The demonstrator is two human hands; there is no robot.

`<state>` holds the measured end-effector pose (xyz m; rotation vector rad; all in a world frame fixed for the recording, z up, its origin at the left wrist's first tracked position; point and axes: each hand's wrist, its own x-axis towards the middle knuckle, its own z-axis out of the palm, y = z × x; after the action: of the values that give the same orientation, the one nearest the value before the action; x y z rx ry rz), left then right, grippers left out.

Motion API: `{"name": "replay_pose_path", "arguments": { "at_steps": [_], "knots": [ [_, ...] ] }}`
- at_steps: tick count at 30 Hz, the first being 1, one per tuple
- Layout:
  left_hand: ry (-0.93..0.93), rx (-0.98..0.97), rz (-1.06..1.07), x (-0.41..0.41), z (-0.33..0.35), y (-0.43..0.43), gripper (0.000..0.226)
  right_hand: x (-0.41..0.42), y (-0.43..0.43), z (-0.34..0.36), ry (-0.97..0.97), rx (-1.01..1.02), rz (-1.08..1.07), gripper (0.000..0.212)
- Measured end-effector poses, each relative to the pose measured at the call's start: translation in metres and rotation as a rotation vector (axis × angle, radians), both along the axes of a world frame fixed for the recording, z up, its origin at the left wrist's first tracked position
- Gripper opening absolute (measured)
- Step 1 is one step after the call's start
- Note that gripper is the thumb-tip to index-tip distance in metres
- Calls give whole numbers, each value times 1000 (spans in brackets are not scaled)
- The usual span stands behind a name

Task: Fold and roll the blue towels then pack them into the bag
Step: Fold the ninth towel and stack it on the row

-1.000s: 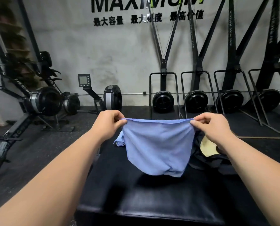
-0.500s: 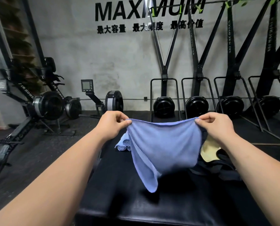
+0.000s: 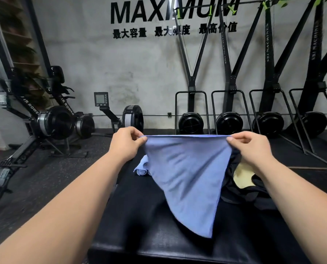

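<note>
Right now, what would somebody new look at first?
Probably the blue towel, stretched in the middle between the left hand and right hand above a black bench. Behind it lie rolled towels, and big MAXIMUM letters fill the wall.

The grey wall (image 3: 139,69) reads "MAXIMUM" above "最大容量 最大限度 最高价值", partly crossed by bars; the rowers' (image 3: 52,122) frames seemingly read "AIR ROWER"; the upright machines (image 3: 268,44) read "SKI MACHINES".
</note>
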<state>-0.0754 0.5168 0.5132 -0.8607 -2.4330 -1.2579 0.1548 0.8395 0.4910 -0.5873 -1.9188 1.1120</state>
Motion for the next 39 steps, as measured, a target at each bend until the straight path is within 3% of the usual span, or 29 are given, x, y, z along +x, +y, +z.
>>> {"name": "replay_pose_path", "arguments": {
  "at_steps": [1, 3, 5, 8, 12, 15, 18, 21, 24, 27, 30, 34, 39],
  "knots": [
    [-117, 34, -107, 1, -1, 1, 11, 0, 1, 0, -37, 75, -105, 8],
    [-333, 106, -316, 11, 0, 4, 15, -1, 4, -6, -200, 151, -95, 10],
    [-262, 120, -274, 10, -1, 5, 15, 0, 1, -8, -206, 140, -103, 11],
    [-58, -25, -77, 3, -5, 0, 16, 4, -1, -2, -167, 145, -174, 8],
    [-46, -93, -84, -2, -11, -7, 17, 10, -7, -1, -139, 36, 23, 8],
    [-159, -36, -200, -3, -14, -15, 12, 23, -9, 3, -149, -70, 235, 10],
    [-325, 33, -299, -2, -13, -31, 12, 34, 1, 5, -189, -205, 370, 34],
    [-538, 157, -500, -1, -9, -43, 11, 43, 9, 8, -91, -394, 552, 56],
    [-656, 234, -705, -1, -3, -48, 30, 46, 12, 11, 10, -456, 684, 44],
    [-676, 302, -801, -3, -2, -44, 47, 40, 18, 8, 97, -505, 684, 27],
    [-637, 301, -613, -9, -18, -34, 39, 28, 21, -9, 13, -498, 514, 22],
    [-457, 61, -231, -15, -77, -17, 16, 16, 16, -61, -369, -235, 209, 11],
    [-260, -230, -29, -8, -162, -1, 21, -5, 1, -145, -403, -92, 6, 12]
  ]
}}
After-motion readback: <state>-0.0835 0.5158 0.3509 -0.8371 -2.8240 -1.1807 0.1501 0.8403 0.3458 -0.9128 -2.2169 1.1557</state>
